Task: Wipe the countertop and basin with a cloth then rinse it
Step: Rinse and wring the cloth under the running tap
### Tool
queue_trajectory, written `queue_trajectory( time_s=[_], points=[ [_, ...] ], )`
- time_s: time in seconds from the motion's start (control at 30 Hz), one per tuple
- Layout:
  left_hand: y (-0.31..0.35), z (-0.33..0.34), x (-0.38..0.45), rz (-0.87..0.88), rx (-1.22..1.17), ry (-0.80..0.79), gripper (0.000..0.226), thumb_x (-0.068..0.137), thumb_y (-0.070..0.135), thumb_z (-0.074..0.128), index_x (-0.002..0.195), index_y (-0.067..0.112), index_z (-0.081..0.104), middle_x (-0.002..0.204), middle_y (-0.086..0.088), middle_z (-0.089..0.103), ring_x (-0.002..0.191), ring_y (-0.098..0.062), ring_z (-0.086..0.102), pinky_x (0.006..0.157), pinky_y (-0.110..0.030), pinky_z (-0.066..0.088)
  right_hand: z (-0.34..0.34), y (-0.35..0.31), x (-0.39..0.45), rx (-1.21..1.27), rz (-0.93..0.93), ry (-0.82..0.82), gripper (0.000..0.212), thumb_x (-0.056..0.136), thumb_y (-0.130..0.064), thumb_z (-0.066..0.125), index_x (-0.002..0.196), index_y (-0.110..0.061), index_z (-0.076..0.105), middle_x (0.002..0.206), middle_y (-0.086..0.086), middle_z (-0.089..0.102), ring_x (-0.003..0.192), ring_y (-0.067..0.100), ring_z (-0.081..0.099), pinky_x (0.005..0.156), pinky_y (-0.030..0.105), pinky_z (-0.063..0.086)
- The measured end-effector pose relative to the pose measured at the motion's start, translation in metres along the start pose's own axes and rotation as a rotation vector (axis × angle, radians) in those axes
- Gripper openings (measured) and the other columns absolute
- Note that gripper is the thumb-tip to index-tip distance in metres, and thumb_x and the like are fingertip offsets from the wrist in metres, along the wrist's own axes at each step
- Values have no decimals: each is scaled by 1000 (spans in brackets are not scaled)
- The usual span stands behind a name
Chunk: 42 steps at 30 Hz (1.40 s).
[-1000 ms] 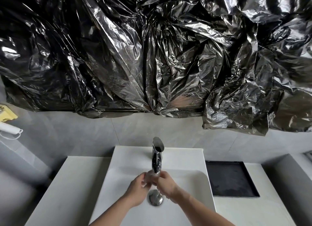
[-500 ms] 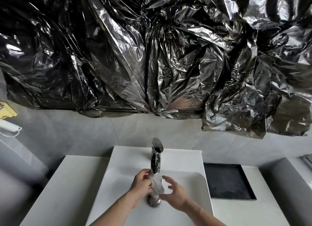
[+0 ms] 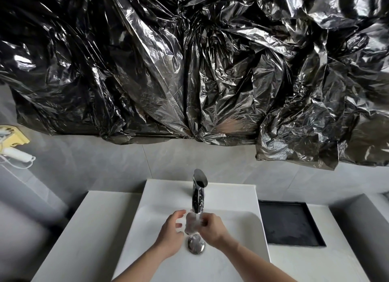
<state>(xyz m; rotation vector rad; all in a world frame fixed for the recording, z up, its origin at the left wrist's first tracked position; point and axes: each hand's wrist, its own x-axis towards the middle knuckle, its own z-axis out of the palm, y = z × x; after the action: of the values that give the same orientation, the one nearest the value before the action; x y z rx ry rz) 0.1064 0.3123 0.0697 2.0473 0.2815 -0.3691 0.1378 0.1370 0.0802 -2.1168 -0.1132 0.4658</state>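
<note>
A small whitish cloth (image 3: 192, 222) hangs bunched under the spout of the chrome tap (image 3: 199, 194), over the white basin (image 3: 147, 229). My right hand (image 3: 212, 229) grips the cloth from the right side. My left hand (image 3: 171, 232) hovers just left of the cloth with fingers spread, not holding it. The chrome drain plug (image 3: 196, 244) lies in the basin floor directly below the cloth. White countertop (image 3: 84, 229) runs along the basin's left side.
A black rectangular recess (image 3: 290, 222) is set into the counter right of the basin. Crumpled black plastic sheeting (image 3: 189, 71) covers the wall above. A yellow and white object (image 3: 14, 143) hangs on the grey wall at far left.
The cloth passed from my left hand to my right hand. My left hand let go and opened; my right hand closed on the cloth under the spout.
</note>
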Motion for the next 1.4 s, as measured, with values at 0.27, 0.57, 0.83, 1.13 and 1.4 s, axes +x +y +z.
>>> queue_trajectory(
  time_s=[0.27, 0.57, 0.83, 1.13, 1.4],
  points=[
    [2, -1, 1, -12, 45, 74, 10, 78, 26, 69, 81, 24, 60, 81, 9, 71, 68, -11, 68, 60, -30, 46, -4, -9, 9, 54, -85, -37, 24, 74, -10, 66, 68, -32, 71, 68, -13, 72, 62, -2, 58, 68, 22, 53],
    [16, -1, -3, -31, -225, 132, 27, 102, 31, 55, 89, 17, 75, 76, -7, 76, 60, -18, 69, 66, -40, 59, 2, 14, 7, 88, 195, 21, 37, 95, -49, 54, 74, -25, 72, 75, -5, 76, 67, 7, 64, 69, 28, 53],
    [34, 4, -10, -71, -362, -117, 28, 106, 29, 50, 106, 12, 72, 97, -15, 76, 73, -19, 68, 79, -46, 62, 11, 13, -7, 717, 459, -242, 79, 96, -79, 28, 107, -21, 80, 105, 2, 78, 103, 23, 71, 90, 34, 56],
    [24, 9, -5, -3, -24, 21, 39, 63, 53, 85, 80, 22, 69, 80, 6, 71, 64, -11, 67, 64, -30, 58, 3, 10, -8, 552, 350, -115, 23, 101, -32, 45, 85, -18, 52, 56, -1, 49, 44, 11, 40, 50, 23, 29],
    [13, 10, -11, 154, 55, -69, 57, 80, 16, 68, 116, 58, 56, 122, 18, 59, 78, -9, 69, 72, -18, 54, -7, -6, -13, 555, 358, -297, 30, 94, -39, 51, 76, -18, 63, 74, 3, 56, 54, 13, 42, 54, 26, 30]
  ],
)
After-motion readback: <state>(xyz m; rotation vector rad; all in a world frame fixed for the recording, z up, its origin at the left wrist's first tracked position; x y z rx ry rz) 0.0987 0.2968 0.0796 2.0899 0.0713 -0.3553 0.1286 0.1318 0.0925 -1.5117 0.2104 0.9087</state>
